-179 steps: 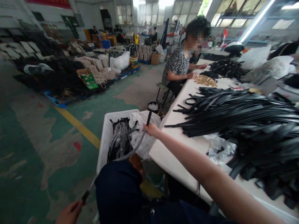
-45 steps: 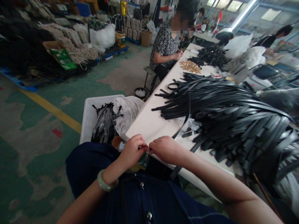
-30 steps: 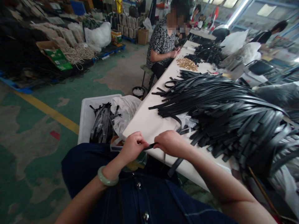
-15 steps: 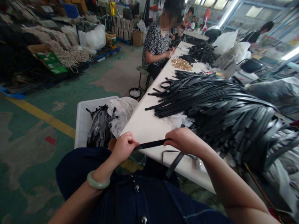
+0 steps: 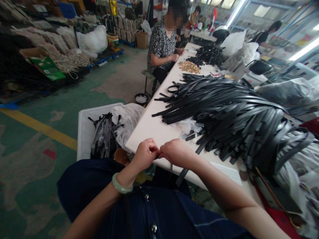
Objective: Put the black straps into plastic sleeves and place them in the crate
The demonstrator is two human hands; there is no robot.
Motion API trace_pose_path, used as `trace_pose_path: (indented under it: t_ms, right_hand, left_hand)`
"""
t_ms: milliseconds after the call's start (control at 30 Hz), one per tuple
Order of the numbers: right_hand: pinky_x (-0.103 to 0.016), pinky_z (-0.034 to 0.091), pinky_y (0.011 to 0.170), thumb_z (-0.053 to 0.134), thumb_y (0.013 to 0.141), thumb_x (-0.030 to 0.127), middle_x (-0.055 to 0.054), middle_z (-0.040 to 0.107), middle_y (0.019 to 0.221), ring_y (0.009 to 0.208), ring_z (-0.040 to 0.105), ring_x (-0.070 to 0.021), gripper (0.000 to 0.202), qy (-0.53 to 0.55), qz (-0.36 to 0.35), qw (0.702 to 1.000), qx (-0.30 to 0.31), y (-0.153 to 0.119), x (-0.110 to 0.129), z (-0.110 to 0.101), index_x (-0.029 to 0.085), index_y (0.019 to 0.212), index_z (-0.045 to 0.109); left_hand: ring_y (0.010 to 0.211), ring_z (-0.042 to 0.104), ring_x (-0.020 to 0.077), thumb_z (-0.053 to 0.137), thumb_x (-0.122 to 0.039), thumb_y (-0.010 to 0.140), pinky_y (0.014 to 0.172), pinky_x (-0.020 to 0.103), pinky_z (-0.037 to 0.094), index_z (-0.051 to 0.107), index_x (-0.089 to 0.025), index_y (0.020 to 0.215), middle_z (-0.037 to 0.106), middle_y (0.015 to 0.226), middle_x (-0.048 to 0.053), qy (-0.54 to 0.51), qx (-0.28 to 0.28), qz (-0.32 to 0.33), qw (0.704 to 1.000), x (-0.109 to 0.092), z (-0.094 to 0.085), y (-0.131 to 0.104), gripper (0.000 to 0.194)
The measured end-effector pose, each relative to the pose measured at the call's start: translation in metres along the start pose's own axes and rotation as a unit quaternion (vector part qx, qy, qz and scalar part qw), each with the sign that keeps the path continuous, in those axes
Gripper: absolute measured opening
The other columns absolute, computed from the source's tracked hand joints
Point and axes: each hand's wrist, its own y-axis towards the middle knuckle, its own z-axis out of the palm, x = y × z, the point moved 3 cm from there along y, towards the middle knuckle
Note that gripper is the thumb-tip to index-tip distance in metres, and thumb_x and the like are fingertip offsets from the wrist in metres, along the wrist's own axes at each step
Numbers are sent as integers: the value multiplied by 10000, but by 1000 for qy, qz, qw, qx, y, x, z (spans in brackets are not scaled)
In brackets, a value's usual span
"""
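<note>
At the near edge of the white table (image 5: 147,136), my left hand (image 5: 146,154) and my right hand (image 5: 178,152) meet, almost touching. Both are closed in a pinch on a black strap (image 5: 157,158), of which only a small bit shows between the fingers. Below my right hand, a flat black strap end (image 5: 182,177) hangs over the table edge; whether it belongs to the same piece I cannot tell. A large heap of black straps (image 5: 231,106) lies just beyond my right hand, with crumpled clear plastic (image 5: 190,126) at its near side.
Left of the table stands a white bin (image 5: 83,132) with black strips and a white bag. Small gold pieces (image 5: 189,67) are piled farther up the table, beside a seated co-worker (image 5: 161,43). A small black bucket (image 5: 141,99) sits on the floor.
My hands have come together; the length of strap stretched between them is now mostly hidden. My right hand moved left and my left hand moved right. The view shifted slightly.
</note>
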Motion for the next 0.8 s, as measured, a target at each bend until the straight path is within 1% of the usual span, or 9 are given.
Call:
trace_pose_path:
  t_ms: [100,233,333,400,533,633,733,767,800]
  right_hand:
    - [-288,460,730,596,856,460,-74,700,812,782,651,-191,314,221,9,969,-113,-2,-11,9,168,938,681]
    - [-375,439,968,617,817,532,-127,574,1288,1170,549,-218,654,533,-31,817,-219,4,-6,46,226,1367,444]
    - [-401,365,1067,433,909,561,-93,551,1337,1251,492,-208,523,632,-15,733,-252,27,24,75,234,1308,525]
    - [-400,372,1061,370,928,567,-85,617,1255,1195,541,-211,490,651,38,687,-321,39,39,76,215,1137,639]
    - [-375,496,878,361,902,632,-75,722,883,889,663,-196,536,702,42,595,-389,41,38,23,195,706,602]
    - [-259,508,596,395,876,660,50,486,446,447,522,-101,542,760,-51,529,-375,17,5,-42,212,571,406]
    - [-186,354,423,399,934,547,90,333,413,313,312,-45,499,689,-173,546,-443,-30,-42,-100,219,559,379]
    - [-195,330,416,342,957,526,77,364,437,323,336,-46,493,635,-185,578,-478,-46,-55,-112,228,571,413]
    - [-213,336,425,272,973,513,52,430,478,361,407,-63,500,569,-167,638,-490,-58,-64,-119,240,597,458]
  left_hand:
    - [612,481,120,660,-219,709,579,248,352,598,-148,535,506,626,-10,-10,-15,-14,1000,-3,-4,1,198]
    - [614,493,123,650,-260,721,603,249,376,571,-146,548,523,615,-12,-53,-54,-55,996,6,-6,0,221]
    - [645,507,131,654,-317,738,633,253,398,582,-136,610,565,653,4,-105,-90,-81,987,10,-1,3,233]
    - [693,531,144,618,-400,787,666,259,419,615,-120,702,590,704,25,-156,-61,-85,982,9,1,5,292]
    - [979,554,214,644,-499,768,810,295,453,622,-140,1064,621,1032,84,-199,144,-13,969,7,2,-1,466]
    - [912,579,200,688,-468,735,787,277,454,663,-143,968,645,986,70,-92,294,-14,951,26,-1,-14,400]
    - [693,576,149,593,-474,809,668,241,442,654,-129,756,647,731,33,-25,360,-77,929,55,-16,-27,355]
    - [654,566,140,578,-476,816,633,233,434,638,-131,743,635,692,23,-22,346,-100,933,64,-25,-29,358]
    - [622,557,133,571,-475,815,600,226,427,623,-133,748,622,669,14,-23,319,-125,939,71,-35,-31,352]
